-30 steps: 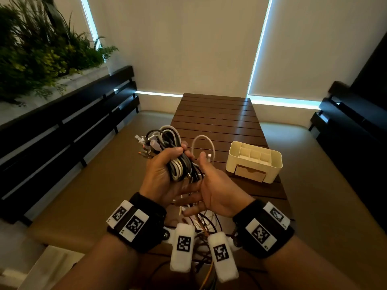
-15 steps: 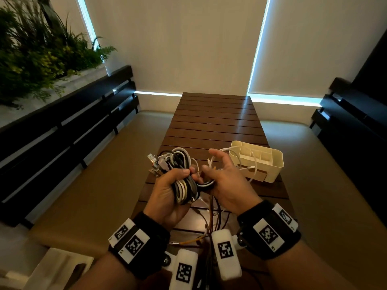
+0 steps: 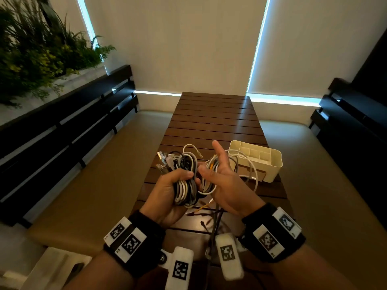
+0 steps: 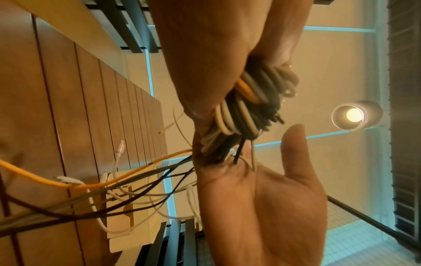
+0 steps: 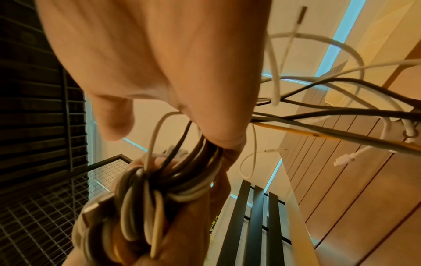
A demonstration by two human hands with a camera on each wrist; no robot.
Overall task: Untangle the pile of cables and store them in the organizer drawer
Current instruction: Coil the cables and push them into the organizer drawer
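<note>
The left hand (image 3: 167, 193) keeps a tight grip round the coiled bundle of grey, white and black cables (image 3: 186, 181), held above the dark slatted wooden counter (image 3: 211, 122), left of the cream plastic organizer box (image 3: 256, 160). The right hand (image 3: 228, 185), fingers mostly straight, has white loops draped over it. Loose tails dangle below; pulling could tighten knots, or snag the organizer.
</note>
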